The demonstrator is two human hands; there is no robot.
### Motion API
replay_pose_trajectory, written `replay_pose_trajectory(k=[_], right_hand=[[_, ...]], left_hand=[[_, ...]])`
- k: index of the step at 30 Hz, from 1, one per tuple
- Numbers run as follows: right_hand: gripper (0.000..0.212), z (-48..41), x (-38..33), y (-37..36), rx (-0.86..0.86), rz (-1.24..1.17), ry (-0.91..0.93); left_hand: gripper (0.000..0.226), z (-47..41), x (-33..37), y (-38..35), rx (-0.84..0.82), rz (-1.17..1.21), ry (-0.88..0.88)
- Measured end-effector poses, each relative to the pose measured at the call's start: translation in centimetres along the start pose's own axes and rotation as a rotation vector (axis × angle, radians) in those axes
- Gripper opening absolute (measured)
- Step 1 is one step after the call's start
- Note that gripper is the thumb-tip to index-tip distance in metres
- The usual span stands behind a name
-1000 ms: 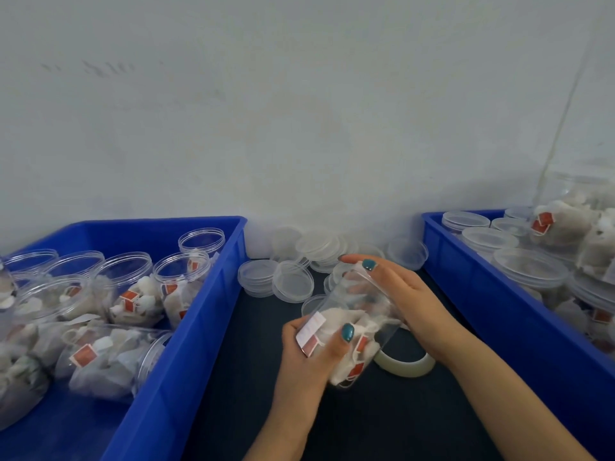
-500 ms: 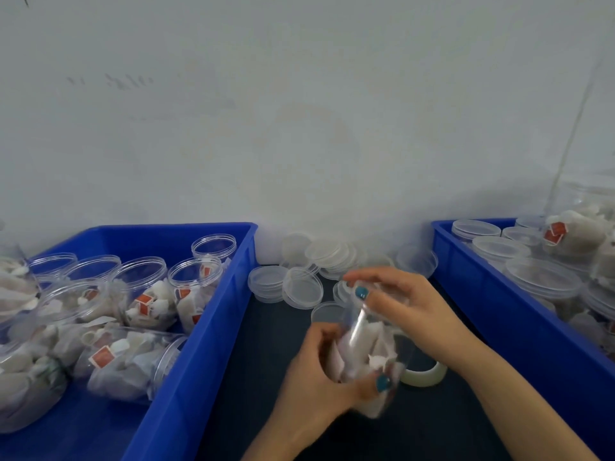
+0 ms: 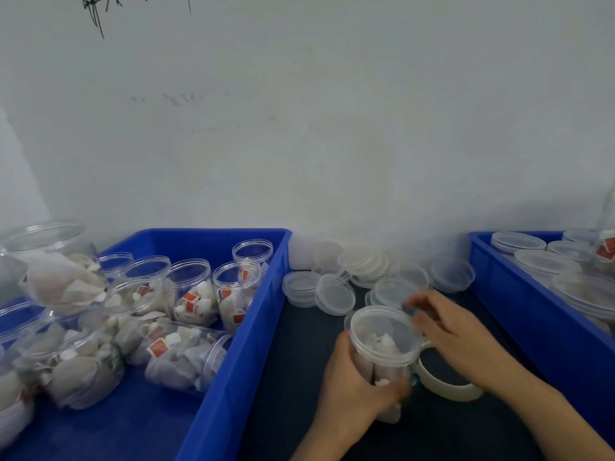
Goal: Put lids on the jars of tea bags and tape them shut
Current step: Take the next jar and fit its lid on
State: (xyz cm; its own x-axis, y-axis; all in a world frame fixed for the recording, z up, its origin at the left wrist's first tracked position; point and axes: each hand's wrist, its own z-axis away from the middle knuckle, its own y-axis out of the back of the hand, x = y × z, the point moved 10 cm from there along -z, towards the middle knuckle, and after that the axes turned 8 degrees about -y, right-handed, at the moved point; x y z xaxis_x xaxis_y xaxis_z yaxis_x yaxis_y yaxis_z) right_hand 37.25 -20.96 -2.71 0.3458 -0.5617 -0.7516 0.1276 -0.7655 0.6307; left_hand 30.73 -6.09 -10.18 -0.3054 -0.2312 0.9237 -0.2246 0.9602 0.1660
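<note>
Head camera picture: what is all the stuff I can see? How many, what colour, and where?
Dark table: one, blackish, in the middle.
Blue plastic crates: two, left crate and right crate, either side of the table.
Open clear jars of tea bags: many, see-through, in the left crate, some upright, some lying.
Lidded clear jars: several, see-through, in the right crate.
Round translucent plastic lids: a pile, whitish, on the table by the wall.
Roll of tape: one, cream, on the table under the right wrist.
Held clear plastic jar of tea bags: one, see-through, looks lidded.
White wall: one, behind everything.
Left hand: grips the held jar.
Right hand: fingertips at its lid, blurred.
</note>
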Motion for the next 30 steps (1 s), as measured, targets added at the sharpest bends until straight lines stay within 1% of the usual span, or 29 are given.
replay_pose_trajectory(k=[1, 3, 5, 6, 8, 10, 11, 13, 15, 17, 19, 21, 22, 24, 25, 27, 28, 30], right_hand=[[0.008, 0.0, 1.8, 0.1, 0.009, 0.117, -0.066], [0.011, 0.9, 4.9, -0.1, -0.006, 0.325, -0.153], [0.008, 2.2, 6.5, -0.2, -0.020, 0.430, -0.162], [0.007, 2.8, 6.6, -0.6, -0.049, 0.509, -0.132], [0.022, 4.0, 6.9, -1.9, -0.142, 0.669, -0.059], [0.032, 4.6, 6.9, -2.4, -0.165, 0.735, -0.023], [0.029, 4.8, 6.6, -2.3, -0.150, 0.751, -0.001], [0.017, 5.2, 6.0, -2.0, -0.095, 0.801, 0.069], [0.016, 5.4, 5.5, -1.7, -0.042, 0.839, 0.112], [0.022, 5.5, 5.2, -1.4, -0.006, 0.831, 0.117], [0.024, 5.5, 5.2, -1.0, 0.006, 0.742, 0.075], [0.019, 5.3, 5.1, -0.4, 0.038, 0.486, -0.001], [0.019, 5.4, 4.7, 0.2, 0.093, 0.331, -0.015], [0.028, 5.9, 3.8, 1.7, 0.238, 0.079, -0.022], [0.032, 6.5, 3.0, 2.3, 0.314, 0.012, 0.010], [0.031, 7.9, 0.8, 3.0, 0.458, 0.003, 0.156], [0.028, 8.7, -0.3, 2.9, 0.504, 0.039, 0.239], [0.027, 9.8, -1.7, 2.2, 0.524, 0.097, 0.364]], left_hand=[[0.077, 0.1, -0.1, -0.1, -0.001, 0.003, 0.004], [0.077, 0.2, -0.1, -0.1, 0.002, 0.004, 0.012], [0.080, 0.1, 0.0, -0.1, 0.008, -0.007, -0.001], [0.082, 0.1, 0.2, -0.1, 0.011, -0.019, -0.013], [0.089, 0.2, 0.8, 0.0, 0.024, -0.059, -0.042], [0.096, 0.4, 1.6, 0.3, 0.044, -0.116, -0.088], [0.102, 0.5, 2.1, 0.5, 0.060, -0.152, -0.114], [0.112, 0.8, 3.2, 0.9, 0.098, -0.219, -0.173], [0.111, 0.9, 4.2, 0.9, 0.107, -0.241, -0.234], [0.100, 1.1, 5.0, 0.5, 0.087, -0.262, -0.284], [0.088, 1.3, 5.8, 0.1, 0.064, -0.321, -0.348], [0.077, 1.6, 6.9, -0.1, 0.067, -0.464, -0.441], [0.072, 1.8, 7.7, -0.3, 0.081, -0.572, -0.513], [0.063, 2.7, 9.5, -1.5, 0.088, -0.768, -0.704], [0.059, 3.3, 10.2, -2.4, 0.070, -0.812, -0.786], [0.054, 4.1, 11.1, -3.9, 0.026, -0.796, -0.866], [0.052, 4.4, 11.3, -4.4, 0.012, -0.760, -0.870], [0.049, 4.8, 11.6, -4.7, 0.006, -0.675, -0.853]])
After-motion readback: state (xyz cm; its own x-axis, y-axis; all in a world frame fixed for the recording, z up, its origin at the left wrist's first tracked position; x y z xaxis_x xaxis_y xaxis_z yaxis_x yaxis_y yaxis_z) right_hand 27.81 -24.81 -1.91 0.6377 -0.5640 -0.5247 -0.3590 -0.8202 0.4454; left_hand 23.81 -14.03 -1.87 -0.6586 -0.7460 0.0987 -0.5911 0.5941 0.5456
